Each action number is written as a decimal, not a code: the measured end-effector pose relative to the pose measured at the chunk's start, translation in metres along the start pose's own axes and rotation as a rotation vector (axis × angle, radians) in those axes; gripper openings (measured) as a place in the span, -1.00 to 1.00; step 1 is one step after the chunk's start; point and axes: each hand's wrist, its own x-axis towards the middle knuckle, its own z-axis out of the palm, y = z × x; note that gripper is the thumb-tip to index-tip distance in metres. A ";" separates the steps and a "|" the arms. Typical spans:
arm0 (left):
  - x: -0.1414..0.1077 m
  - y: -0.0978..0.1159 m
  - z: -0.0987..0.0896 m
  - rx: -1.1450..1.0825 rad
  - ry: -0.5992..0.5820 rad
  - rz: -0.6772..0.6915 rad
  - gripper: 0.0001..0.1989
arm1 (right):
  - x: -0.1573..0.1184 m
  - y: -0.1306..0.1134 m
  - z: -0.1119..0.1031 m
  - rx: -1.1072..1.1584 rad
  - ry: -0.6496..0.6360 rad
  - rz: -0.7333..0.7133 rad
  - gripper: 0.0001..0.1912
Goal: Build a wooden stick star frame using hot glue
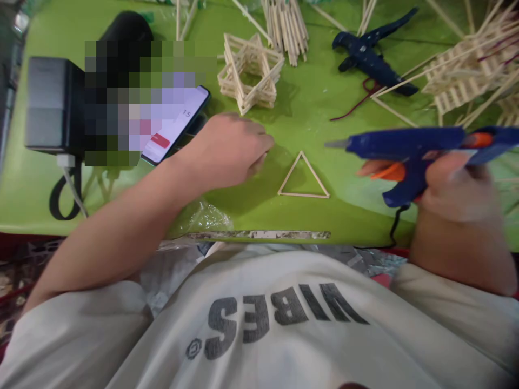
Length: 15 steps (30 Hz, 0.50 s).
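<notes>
My right hand (454, 183) is wrapped round the handle of a blue glue gun (405, 143) with an orange trigger, its nozzle pointing left above the table. My left hand (237, 148) hovers or rests with curled fingers over the green table; whether anything is between the fingertips is hidden. Between the hands lies a flat triangle of thin sticks (304, 195). Beyond my left hand stands a star-shaped frame of stacked sticks (242, 73).
At the left are a phone (178, 124), a black power adapter (51, 105) and a dark object (127, 32). A stick bundle (286, 27), a dark blue clamp-like tool (373, 56) and a slatted stick structure (462, 81) lie farther back on the green table (251, 210).
</notes>
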 end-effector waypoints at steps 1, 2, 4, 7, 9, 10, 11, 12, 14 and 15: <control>0.002 0.000 0.002 -0.017 0.011 -0.010 -0.62 | 0.007 0.005 -0.005 -0.010 0.079 -0.019 -0.30; 0.003 0.000 0.004 -0.034 0.027 -0.022 -0.64 | 0.017 0.012 -0.010 -0.009 0.147 -0.054 -0.29; 0.006 -0.001 0.011 -0.072 0.078 -0.038 -0.66 | 0.038 0.026 -0.019 0.020 0.237 -0.122 -0.31; 0.009 -0.005 0.021 -0.161 0.167 -0.002 -0.65 | 0.066 0.045 -0.027 0.039 0.228 -0.101 -0.24; 0.009 -0.009 0.024 -0.194 0.186 0.012 -0.63 | 0.073 0.052 -0.030 0.012 0.254 -0.002 -0.18; 0.009 -0.010 0.025 -0.201 0.190 0.016 -0.62 | 0.072 0.053 -0.031 0.025 0.272 0.059 -0.16; 0.009 -0.011 0.025 -0.205 0.191 0.017 -0.61 | 0.068 0.053 -0.032 0.059 0.280 0.124 -0.17; 0.008 -0.011 0.024 -0.204 0.190 0.020 -0.61 | 0.062 0.053 -0.033 0.102 0.268 0.192 -0.20; 0.008 -0.011 0.024 -0.200 0.187 0.033 -0.62 | 0.046 0.053 -0.036 0.168 0.199 0.294 -0.32; 0.009 -0.011 0.024 -0.198 0.186 0.043 -0.62 | 0.037 0.053 -0.038 0.176 0.167 0.316 -0.39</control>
